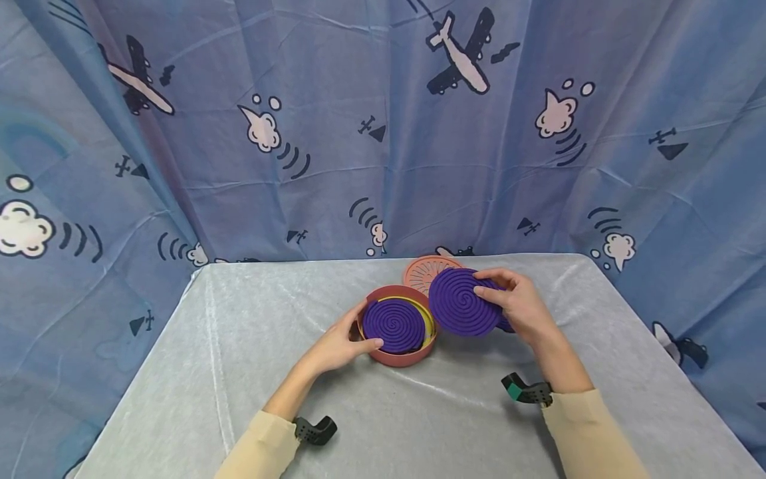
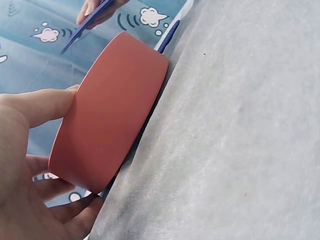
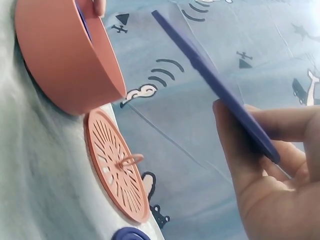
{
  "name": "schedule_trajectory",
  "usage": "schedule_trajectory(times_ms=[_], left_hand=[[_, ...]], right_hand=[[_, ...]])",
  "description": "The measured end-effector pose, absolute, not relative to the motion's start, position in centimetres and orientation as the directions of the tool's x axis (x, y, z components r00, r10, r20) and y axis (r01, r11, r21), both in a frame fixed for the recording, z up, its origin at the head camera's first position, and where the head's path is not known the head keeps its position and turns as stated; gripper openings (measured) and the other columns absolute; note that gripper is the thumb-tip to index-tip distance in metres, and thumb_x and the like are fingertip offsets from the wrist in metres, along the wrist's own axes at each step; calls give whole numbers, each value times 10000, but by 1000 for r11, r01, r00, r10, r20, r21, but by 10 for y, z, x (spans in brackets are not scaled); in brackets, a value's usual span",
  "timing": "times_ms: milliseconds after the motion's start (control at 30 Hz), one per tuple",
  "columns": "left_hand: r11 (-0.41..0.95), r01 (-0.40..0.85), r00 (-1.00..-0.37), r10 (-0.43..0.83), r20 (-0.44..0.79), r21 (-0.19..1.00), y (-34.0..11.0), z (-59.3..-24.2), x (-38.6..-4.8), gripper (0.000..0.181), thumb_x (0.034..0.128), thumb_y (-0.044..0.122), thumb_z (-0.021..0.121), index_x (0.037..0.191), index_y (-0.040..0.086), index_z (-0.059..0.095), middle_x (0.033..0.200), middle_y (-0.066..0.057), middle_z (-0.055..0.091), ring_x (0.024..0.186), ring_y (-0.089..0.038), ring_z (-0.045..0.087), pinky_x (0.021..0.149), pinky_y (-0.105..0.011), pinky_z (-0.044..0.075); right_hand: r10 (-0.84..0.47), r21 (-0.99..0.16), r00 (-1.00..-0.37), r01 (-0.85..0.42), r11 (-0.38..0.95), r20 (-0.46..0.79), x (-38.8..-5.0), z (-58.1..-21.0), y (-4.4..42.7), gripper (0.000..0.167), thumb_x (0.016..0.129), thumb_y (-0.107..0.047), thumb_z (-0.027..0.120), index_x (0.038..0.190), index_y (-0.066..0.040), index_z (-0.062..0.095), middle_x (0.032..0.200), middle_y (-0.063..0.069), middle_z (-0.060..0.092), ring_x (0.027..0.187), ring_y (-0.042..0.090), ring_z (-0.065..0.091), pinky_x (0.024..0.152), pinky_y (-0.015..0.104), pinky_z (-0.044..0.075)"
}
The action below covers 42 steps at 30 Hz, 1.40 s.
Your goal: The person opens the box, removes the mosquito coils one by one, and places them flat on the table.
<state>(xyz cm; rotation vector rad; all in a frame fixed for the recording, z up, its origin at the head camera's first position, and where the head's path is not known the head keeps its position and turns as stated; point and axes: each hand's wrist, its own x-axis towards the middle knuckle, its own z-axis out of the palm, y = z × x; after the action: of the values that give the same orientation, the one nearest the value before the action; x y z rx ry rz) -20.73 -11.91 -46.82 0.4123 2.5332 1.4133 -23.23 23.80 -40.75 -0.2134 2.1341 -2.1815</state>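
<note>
A round coral-red container [image 1: 402,360] stands on the table, holding a purple spiral disc [image 1: 393,325] and something yellow around it. My left hand [image 1: 338,346] grips its left side, thumb over the near rim; the left wrist view shows the fingers around the container wall [image 2: 110,110]. Pinched by its right edge between thumb and fingers of my right hand [image 1: 523,306], another purple spiral disc [image 1: 461,303] is raised to the right of the container. In the right wrist view this disc [image 3: 220,82] appears edge-on.
Behind the container lies a coral slotted lid [image 1: 423,271] with a small ring handle, seen in the right wrist view. One more purple disc [image 1: 506,325] lies on the table, partly hidden under my right hand. A patterned blue curtain [image 1: 335,133] hangs behind the table.
</note>
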Motion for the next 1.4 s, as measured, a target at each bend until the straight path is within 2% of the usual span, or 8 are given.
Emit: schedule_trajectory(times_ms=[267,633,900,1233,1400], left_hand=[[507,131,-940,336,-55,852,-120,-469,-207,955,876,467,778,1624,164,268,1571,-120,417,1292,-280,524,1087,-498,429],[509,140,-940,338,-48,850,-120,-469,-207,955,876,461,776,1624,157,267,1566,-123,424,1306,-281,516,1090,-493,428],[505,142,-940,339,-45,851,-120,-468,-207,953,875,459,778,1623,158,270,1575,-125,413,1297,-289,525,1087,-498,430],[505,148,-937,347,-43,850,-119,-468,-208,961,875,459,783,1623,149,267,1579,-111,413,1248,-261,554,1074,-476,441],[503,157,-935,352,-35,850,-120,-468,-208,963,874,449,786,1623,138,266,1579,-116,412,1232,-260,563,1066,-479,446]], right_hand=[[-110,-998,-993,-34,-53,40,-231,-403,253,314,944,-41,720,1238,34,642,1127,13,628,972,129,621,768,225,567],[-8,-996,-999,-53,-70,54,-232,-402,271,266,927,-50,744,1190,-44,699,1116,-27,637,946,97,624,745,196,560],[36,-990,-995,-94,-103,91,-231,-401,285,263,922,-32,744,1180,-44,699,1109,-28,631,911,84,625,718,181,553],[78,-992,-995,-64,-105,55,-233,-401,291,296,924,-46,746,1210,-36,669,1120,-18,630,896,77,645,721,195,569],[86,-991,-995,-51,-121,41,-235,-403,294,283,916,-46,756,1188,-45,683,1088,-28,655,855,75,650,676,194,565]])
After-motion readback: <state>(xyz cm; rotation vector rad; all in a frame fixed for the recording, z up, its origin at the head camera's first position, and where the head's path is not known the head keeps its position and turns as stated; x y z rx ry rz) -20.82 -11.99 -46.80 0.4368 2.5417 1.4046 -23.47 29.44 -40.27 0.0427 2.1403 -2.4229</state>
